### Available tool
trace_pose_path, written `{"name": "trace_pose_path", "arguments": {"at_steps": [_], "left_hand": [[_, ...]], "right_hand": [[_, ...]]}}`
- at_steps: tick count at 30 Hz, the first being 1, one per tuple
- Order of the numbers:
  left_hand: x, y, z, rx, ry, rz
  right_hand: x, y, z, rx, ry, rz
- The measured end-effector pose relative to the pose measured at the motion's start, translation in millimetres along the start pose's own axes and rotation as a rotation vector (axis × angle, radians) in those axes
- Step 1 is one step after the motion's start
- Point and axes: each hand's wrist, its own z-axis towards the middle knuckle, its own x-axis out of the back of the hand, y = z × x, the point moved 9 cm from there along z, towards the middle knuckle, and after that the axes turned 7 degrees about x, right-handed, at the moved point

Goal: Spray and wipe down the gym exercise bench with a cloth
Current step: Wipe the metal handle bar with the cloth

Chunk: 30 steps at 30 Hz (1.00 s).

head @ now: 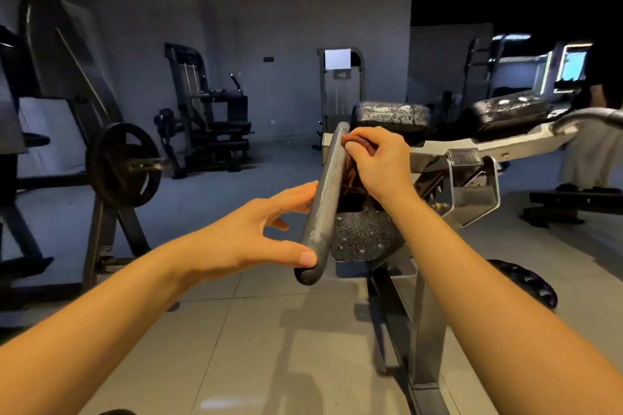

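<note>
The exercise bench stands in front of me on a silver metal frame (472, 189), with two black pads (391, 116) speckled with droplets. A long grey padded bar (323, 205) runs tilted from the frame toward me. My left hand (246, 236) holds this bar from the left, thumb on its near end and fingers against its side. My right hand (374, 162) pinches a dark reddish-brown cloth (350, 175) and presses it on the right side of the bar, near its far end. Most of the cloth is hidden behind the bar and my hand.
A barbell with a black plate (123, 165) rests on a rack at the left. A weight machine (209, 118) stands by the back wall. Another black plate (526, 280) lies on the tiled floor to the right. A person (593, 145) stands at the far right.
</note>
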Motion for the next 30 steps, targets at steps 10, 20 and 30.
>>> {"name": "trace_pose_path", "arguments": {"at_steps": [10,20,30], "left_hand": [[-3,1,-1,-0.011,0.005,-0.032],[1,-3,1,0.027,0.005,-0.019],[0,0,1,-0.033,0.006,-0.003]], "right_hand": [[26,-65,-105,0.090,-0.028,0.283],[-11,31,20,-0.156,0.043,0.091],[24,-68,-77,0.179,-0.136,0.103]]}}
